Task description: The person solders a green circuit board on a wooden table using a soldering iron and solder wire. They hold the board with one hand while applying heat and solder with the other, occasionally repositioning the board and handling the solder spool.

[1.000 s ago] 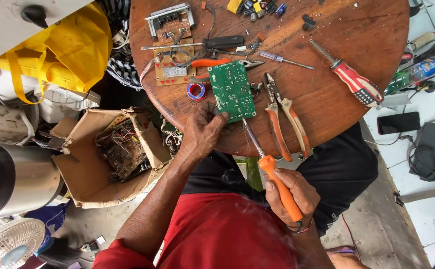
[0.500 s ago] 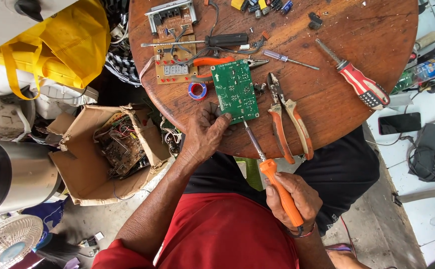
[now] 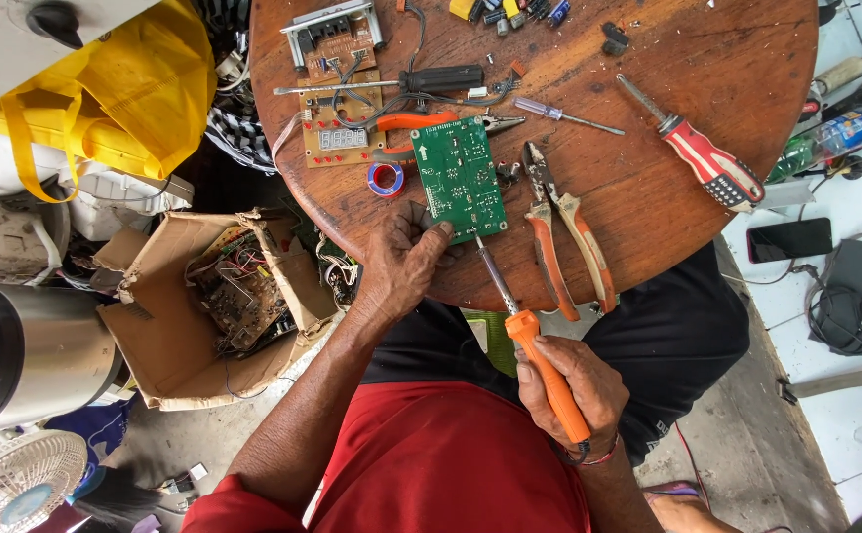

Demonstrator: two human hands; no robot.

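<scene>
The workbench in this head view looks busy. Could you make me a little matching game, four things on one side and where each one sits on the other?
Things:
1. green circuit board
2. orange-handled iron
3. red-and-white screwdriver
4. cardboard box

Places:
A. lying free on the round wooden table, towards its right side
B. on the floor left of the table, holding old boards and wires
C. gripped in the right hand, tip at the board's near edge
D. flat on the table, its near corner under the left hand fingers

Pairs: 1-D, 2-C, 3-A, 4-B
</scene>
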